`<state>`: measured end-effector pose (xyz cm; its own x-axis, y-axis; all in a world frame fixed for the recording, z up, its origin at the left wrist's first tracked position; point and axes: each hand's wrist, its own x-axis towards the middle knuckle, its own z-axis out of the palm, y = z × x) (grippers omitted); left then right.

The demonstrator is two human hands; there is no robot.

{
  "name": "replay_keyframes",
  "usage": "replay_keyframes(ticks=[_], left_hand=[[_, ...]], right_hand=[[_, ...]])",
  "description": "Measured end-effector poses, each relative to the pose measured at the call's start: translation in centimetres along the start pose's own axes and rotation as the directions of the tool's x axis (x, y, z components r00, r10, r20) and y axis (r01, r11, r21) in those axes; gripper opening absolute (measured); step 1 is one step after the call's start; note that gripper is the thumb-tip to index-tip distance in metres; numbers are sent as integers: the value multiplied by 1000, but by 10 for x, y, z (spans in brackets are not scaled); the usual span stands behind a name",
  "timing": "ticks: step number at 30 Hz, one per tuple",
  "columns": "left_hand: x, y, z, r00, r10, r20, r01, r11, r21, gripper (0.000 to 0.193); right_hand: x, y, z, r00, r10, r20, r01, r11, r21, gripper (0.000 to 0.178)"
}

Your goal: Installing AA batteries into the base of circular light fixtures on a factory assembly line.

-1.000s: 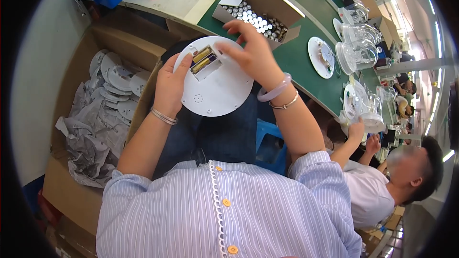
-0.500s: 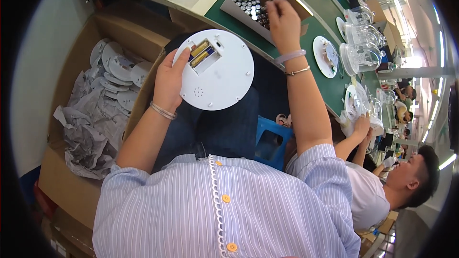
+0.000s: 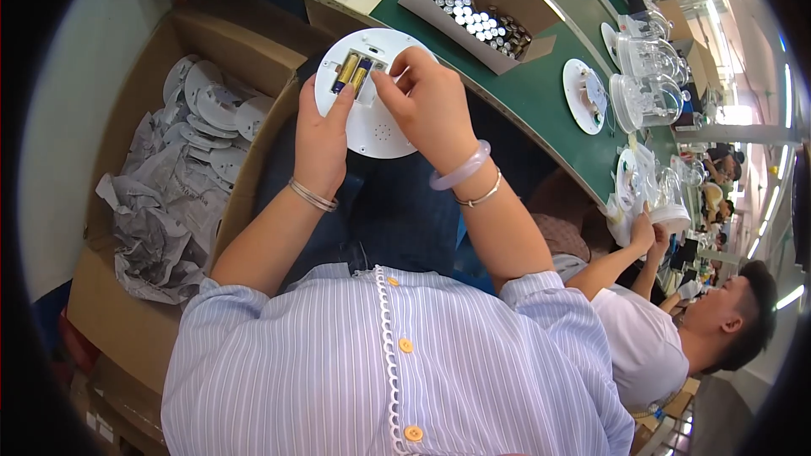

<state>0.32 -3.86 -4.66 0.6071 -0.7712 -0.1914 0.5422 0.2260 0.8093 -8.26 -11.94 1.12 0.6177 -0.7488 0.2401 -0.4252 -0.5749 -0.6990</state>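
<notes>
Tilted above my lap is a round white plastic base (image 3: 372, 131) with an open battery compartment and a small patch of speaker holes. My left hand (image 3: 325, 135) grips its left edge, the thumb lying by the compartment. Two gold-and-dark batteries (image 3: 353, 73) sit side by side in the compartment. Over the compartment's right side, my right hand (image 3: 427, 105) is closed, thumb and fingers pinching a battery that they mostly hide. A grey carton of batteries (image 3: 460, 35) stands on the green table beyond.
At the left, a cardboard box (image 3: 245, 173) holds several white discs (image 3: 207, 105) and crumpled paper (image 3: 160, 228). Another round base (image 3: 583, 97) lies on the green table (image 3: 541, 114), near clear domes (image 3: 642, 101). A co-worker (image 3: 642, 338) at the right handles a domed piece.
My right hand has come from the battery carton back to the white base and now pinches at its compartment. My left hand has raised and tilted the base slightly.
</notes>
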Motion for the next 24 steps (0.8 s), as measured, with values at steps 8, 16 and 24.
replay_keyframes(ticks=[8, 16, 24], left_hand=[[-4, -4, 2, 998, 21, 58, -21, 1000, 9, 37], [0, 4, -6, 987, -133, 92, 142, 986, -93, 38], [3, 23, -10, 933, -249, 260, 283, 954, -100, 44]], right_hand=[[8, -4, 13, 998, 59, 27, -50, 960, -275, 30], [5, -1, 3, 972, -173, -160, 130, 960, -248, 26], [-16, 38, -17, 944, 306, 119, -327, 839, 435, 35]])
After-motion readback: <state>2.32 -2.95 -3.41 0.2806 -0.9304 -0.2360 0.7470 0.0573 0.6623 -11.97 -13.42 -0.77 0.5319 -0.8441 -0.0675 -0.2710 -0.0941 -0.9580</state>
